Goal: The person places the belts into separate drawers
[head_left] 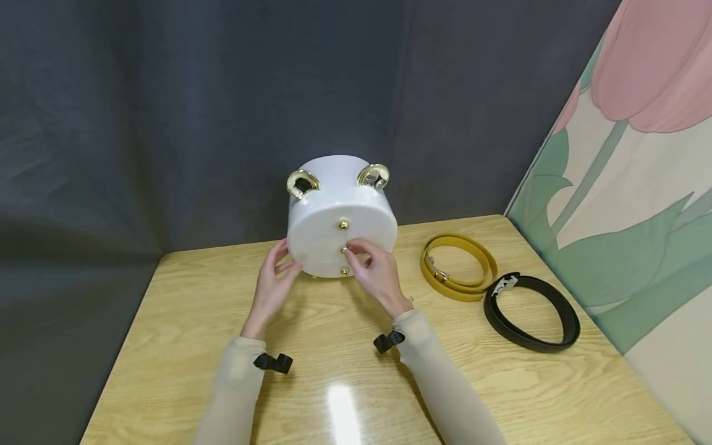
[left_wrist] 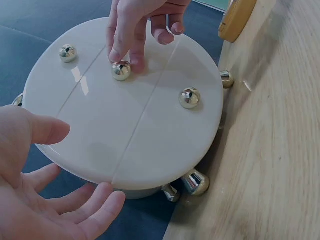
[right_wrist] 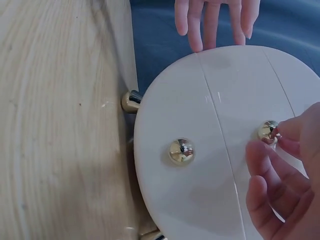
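Note:
A round white box [head_left: 317, 232] with gold ring ears [head_left: 303, 183] on top stands on short gold feet [left_wrist: 196, 182]. Seams divide its front face into bands, each with a round gold knob. My right hand [head_left: 377, 275] pinches the middle knob [right_wrist: 268, 131] between thumb and index finger, the other fingers loosely bent. The top knob [left_wrist: 68, 53] and bottom knob [left_wrist: 189, 98] are untouched. At the box's left edge is my left hand [head_left: 272, 290], its fingers relaxed and fingertips by the rim, the thumb in front of the face; whether the thumb touches is unclear.
To the right on the wooden table [head_left: 183, 346] lie a coiled yellow belt [head_left: 461, 290] and a coiled black belt [head_left: 528, 340], touching each other. A dark curtain [head_left: 222, 123] hangs right behind the box. A wall with painted tulips [head_left: 639, 247] borders the table's right side.

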`<control>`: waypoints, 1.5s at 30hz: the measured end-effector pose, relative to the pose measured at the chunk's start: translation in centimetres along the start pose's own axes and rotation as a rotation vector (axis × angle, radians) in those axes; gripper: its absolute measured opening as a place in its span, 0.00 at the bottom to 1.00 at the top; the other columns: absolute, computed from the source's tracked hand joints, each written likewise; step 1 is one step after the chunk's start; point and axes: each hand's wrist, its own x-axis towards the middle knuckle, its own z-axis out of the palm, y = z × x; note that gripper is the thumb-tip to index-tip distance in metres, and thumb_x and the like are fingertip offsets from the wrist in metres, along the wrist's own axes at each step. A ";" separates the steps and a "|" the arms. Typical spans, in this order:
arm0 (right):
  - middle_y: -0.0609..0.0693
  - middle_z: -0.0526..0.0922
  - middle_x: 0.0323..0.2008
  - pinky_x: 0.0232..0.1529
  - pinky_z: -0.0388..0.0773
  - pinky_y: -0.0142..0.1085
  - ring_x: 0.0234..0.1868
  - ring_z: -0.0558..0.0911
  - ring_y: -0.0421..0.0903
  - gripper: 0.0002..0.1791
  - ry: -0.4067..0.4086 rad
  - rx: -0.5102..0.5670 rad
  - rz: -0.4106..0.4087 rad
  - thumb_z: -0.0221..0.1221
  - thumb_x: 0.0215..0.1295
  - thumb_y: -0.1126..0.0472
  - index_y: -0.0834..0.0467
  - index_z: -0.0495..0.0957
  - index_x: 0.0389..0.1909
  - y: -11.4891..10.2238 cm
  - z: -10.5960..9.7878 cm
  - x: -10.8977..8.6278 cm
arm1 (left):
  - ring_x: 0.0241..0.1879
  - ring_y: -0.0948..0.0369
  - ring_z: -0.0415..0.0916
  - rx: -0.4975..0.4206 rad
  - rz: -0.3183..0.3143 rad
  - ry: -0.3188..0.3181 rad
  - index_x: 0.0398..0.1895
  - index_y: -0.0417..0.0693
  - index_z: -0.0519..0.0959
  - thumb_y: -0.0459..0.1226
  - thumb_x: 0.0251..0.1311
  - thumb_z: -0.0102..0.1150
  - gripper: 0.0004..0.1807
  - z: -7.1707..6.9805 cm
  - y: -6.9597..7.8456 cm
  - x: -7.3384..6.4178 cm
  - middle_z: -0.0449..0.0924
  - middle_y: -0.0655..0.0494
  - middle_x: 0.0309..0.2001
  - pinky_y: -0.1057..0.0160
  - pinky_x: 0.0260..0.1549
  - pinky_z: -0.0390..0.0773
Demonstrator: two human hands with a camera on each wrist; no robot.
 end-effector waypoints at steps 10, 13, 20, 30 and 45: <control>0.54 0.93 0.49 0.31 0.85 0.31 0.46 0.93 0.50 0.12 -0.036 0.048 -0.027 0.67 0.72 0.61 0.56 0.86 0.54 0.6 0.6 -0.2 | 0.74 0.39 0.68 0.020 0.008 -0.014 0.86 0.53 0.56 0.38 0.79 0.58 0.37 -0.1 -0.6 0.5 0.62 0.42 0.81 0.39 0.70 0.74; 0.55 0.92 0.50 0.29 0.85 0.30 0.44 0.93 0.51 0.12 -0.029 0.034 -0.071 0.68 0.72 0.61 0.57 0.87 0.54 0.7 0.7 -0.2 | 0.75 0.39 0.68 0.013 -0.002 -0.020 0.86 0.53 0.55 0.38 0.79 0.58 0.37 0.0 -0.7 0.5 0.61 0.41 0.81 0.38 0.70 0.74; 0.58 0.93 0.47 0.23 0.82 0.28 0.27 0.90 0.49 0.13 -0.012 0.051 -0.083 0.68 0.72 0.62 0.58 0.87 0.54 0.5 0.9 -0.3 | 0.74 0.39 0.68 -0.003 -0.006 -0.027 0.86 0.53 0.54 0.38 0.79 0.58 0.38 0.0 -0.5 0.5 0.61 0.40 0.81 0.39 0.70 0.74; 0.58 0.93 0.47 0.27 0.83 0.32 0.30 0.89 0.51 0.13 0.002 0.052 -0.089 0.69 0.70 0.64 0.59 0.87 0.53 0.5 1.0 -0.4 | 0.75 0.39 0.68 -0.024 -0.006 -0.037 0.86 0.52 0.55 0.37 0.79 0.58 0.38 -0.2 -0.5 0.5 0.61 0.41 0.81 0.40 0.71 0.73; 0.57 0.93 0.46 0.27 0.82 0.29 0.27 0.88 0.48 0.12 0.001 0.038 -0.105 0.69 0.70 0.64 0.59 0.88 0.53 0.4 0.6 -0.7 | 0.77 0.38 0.65 -0.036 -0.011 -0.047 0.86 0.48 0.55 0.37 0.80 0.56 0.37 -0.4 -0.2 0.5 0.60 0.39 0.82 0.40 0.75 0.69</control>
